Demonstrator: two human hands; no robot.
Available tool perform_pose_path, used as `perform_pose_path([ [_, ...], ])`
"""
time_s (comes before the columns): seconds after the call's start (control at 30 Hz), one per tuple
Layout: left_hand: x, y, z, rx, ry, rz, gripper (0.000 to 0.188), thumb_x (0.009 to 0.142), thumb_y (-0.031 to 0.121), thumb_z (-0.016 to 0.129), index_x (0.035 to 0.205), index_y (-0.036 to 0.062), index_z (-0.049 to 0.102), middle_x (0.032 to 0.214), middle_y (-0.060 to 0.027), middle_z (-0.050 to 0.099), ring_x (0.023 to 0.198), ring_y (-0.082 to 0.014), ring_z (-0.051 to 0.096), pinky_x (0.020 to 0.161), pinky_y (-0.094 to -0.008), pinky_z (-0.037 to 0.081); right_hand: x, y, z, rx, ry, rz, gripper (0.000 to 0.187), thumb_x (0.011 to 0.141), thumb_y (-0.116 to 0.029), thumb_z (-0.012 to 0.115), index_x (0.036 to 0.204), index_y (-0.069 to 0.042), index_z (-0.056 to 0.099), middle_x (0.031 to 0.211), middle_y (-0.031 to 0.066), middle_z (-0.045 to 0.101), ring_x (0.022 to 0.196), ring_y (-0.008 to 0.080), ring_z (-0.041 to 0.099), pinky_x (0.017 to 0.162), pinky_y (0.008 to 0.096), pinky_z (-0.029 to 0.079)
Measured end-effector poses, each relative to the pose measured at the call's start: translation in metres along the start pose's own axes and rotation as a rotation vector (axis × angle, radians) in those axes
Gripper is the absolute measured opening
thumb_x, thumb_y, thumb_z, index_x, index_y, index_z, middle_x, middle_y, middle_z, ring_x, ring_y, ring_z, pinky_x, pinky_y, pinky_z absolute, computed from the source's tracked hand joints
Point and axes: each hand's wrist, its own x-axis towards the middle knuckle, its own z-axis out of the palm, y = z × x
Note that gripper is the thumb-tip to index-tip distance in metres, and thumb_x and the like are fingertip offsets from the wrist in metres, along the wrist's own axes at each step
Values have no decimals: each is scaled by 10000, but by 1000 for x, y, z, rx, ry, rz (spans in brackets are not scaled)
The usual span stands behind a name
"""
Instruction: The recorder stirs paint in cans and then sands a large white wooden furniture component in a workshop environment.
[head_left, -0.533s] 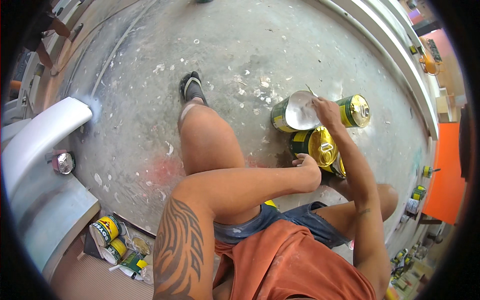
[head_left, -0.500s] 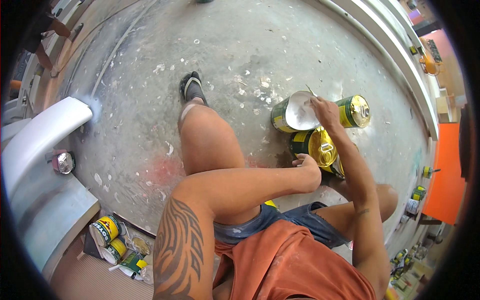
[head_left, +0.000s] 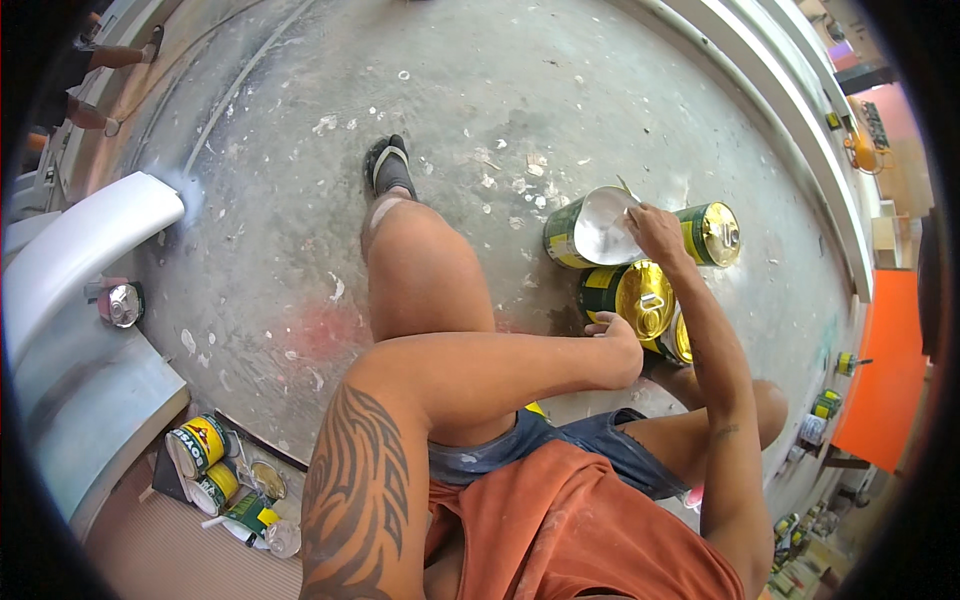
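My right hand [head_left: 657, 234] is closed at the rim of an open can [head_left: 565, 236] with a silvery white inside. A thin pale strip [head_left: 628, 188] sticks up at that rim beside my fingers; what they grip is too small to make out. My left hand [head_left: 618, 338] hangs bent at the wrist, fingers loosely curled and apart, holding nothing visible. It is close beside a green and yellow can with a gold pull-ring lid [head_left: 650, 300]; I cannot tell whether it touches. Another gold-lidded can [head_left: 718, 233] lies beyond my right hand. One more can [head_left: 684, 335] shows partly behind my right forearm.
My sandalled foot [head_left: 391, 165] stands on the paint-spotted floor [head_left: 480, 110]. A white curved panel [head_left: 95, 235] is at left, with several used cans [head_left: 197, 445] below it. An orange board [head_left: 875, 370] stands at right. Another person's legs [head_left: 100, 85] show at far left.
The view has shifted slightly. My right hand has moved a little down, still at the open can's rim. My left hand stays almost where it was. The other person's legs have moved.
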Motion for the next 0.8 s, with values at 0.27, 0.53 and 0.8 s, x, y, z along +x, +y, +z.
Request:
perform_pose_path([
  [0.27,5,0,2,4,-3,6,368,962,353,542,1236,162,695,1206,-134,706,1142,-364,635,1052,-564,386,-6,-31,9,370,237,-39,160,903,-247,679,994,-118,703,953,91,705,876,330,685,746,443,534],
  [0.53,-7,-1,0,-34,41,-1,362,953,343,547,1198,137,716,1189,-152,709,1129,-370,640,1047,-564,386,-3,8,-3,112,-82,-108,144,887,-236,662,956,-116,704,914,95,703,870,332,677,748,443,522],
  [0.8,5,-1,0,-24,-17,1,370,958,341,542,1243,156,691,1193,-133,712,1117,-383,645,1044,-569,384,1,-16,9,157,249,-314,203,917,-217,640,1101,-148,691,1072,37,734,924,248,696,772,386,496],
])
